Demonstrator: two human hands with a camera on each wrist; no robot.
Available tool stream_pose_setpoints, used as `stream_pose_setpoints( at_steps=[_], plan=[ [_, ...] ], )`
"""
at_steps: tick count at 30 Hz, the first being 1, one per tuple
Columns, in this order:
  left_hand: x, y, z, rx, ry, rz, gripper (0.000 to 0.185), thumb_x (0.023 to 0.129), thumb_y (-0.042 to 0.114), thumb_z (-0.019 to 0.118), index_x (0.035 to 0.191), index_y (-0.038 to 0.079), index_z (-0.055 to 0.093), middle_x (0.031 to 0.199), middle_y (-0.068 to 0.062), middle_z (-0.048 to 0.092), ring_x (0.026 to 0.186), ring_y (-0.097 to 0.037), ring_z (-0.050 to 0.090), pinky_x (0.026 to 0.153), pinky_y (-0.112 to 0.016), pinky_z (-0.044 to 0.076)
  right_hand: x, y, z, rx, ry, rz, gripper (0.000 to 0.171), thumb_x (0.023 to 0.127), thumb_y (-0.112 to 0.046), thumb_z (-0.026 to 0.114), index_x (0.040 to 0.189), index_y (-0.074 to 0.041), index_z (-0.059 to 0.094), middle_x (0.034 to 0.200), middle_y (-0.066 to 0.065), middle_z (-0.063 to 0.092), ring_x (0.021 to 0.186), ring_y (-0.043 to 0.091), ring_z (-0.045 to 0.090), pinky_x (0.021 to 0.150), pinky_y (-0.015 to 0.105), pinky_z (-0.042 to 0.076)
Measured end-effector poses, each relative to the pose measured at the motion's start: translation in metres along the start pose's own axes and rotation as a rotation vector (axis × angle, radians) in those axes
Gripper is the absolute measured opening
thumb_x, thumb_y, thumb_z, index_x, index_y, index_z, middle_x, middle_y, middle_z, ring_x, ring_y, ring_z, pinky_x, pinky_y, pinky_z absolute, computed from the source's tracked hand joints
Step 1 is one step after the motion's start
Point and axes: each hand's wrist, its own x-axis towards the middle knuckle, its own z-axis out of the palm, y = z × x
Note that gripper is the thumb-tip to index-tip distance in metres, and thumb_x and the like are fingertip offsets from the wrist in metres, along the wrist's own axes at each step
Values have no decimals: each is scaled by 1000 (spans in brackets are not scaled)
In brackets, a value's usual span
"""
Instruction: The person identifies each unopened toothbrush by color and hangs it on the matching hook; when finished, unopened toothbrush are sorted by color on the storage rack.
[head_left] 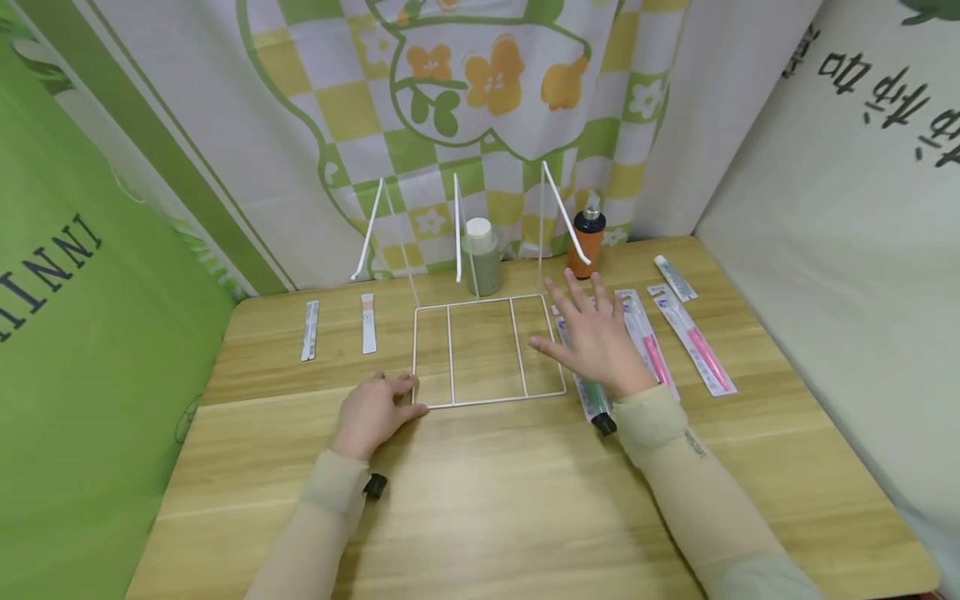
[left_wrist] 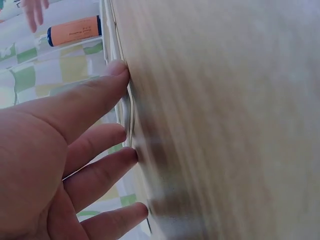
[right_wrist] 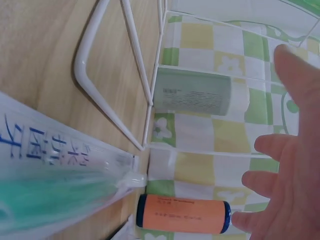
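White wire rack (head_left: pixel 487 350) sits mid-frame on the table (head_left: pixel 480 500); the left hand (head_left: pixel 371 412) touches its near-left corner, fingers relaxed. The right hand (head_left: pixel 596 337) hovers spread over packaged toothbrushes (head_left: pixel 652 346). Steadying step; next likely calls for grasping one pack.

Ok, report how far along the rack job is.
Done: the white wire rack stands on the table. In hand: the left hand touches its front corner; the right hand hovers open over the packaged toothbrushes. Left: rack empty, bottles behind it.
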Motion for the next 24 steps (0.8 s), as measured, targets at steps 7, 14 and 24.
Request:
stream_pose_setpoints(
  at_steps=[7, 14, 24],
  plan=[
    [5, -5, -2, -22, -7, -11, 63, 88, 50, 88, 141, 17, 74, 145, -3, 68, 138, -52, 56, 104, -66, 52, 8, 5, 1, -9, 6, -1, 102, 97, -65, 72, 174, -21, 22, 177, 22, 19, 160, 59, 6, 116, 88, 8],
    [2, -4, 0, -31, -25, -25, 64, 89, 51, 88, 142, 19, 73, 146, -3, 67, 137, -52, 57, 104, -67, 53, 4, 6, 0, 20, 3, 33, 93, 96, -53, 79, 169, -13, 37, 170, 26, 35, 153, 60, 27, 117, 84, 21],
    [1, -3, 2, -17, -9, -15, 62, 88, 52, 87, 140, 19, 75, 144, -3, 69, 135, -54, 58, 99, -66, 56, 3, 24, 19, 101, 57, 165, 72, 96, -31, 85, 152, 4, 56, 140, 36, 62, 136, 61, 49, 111, 77, 39]
  ],
)
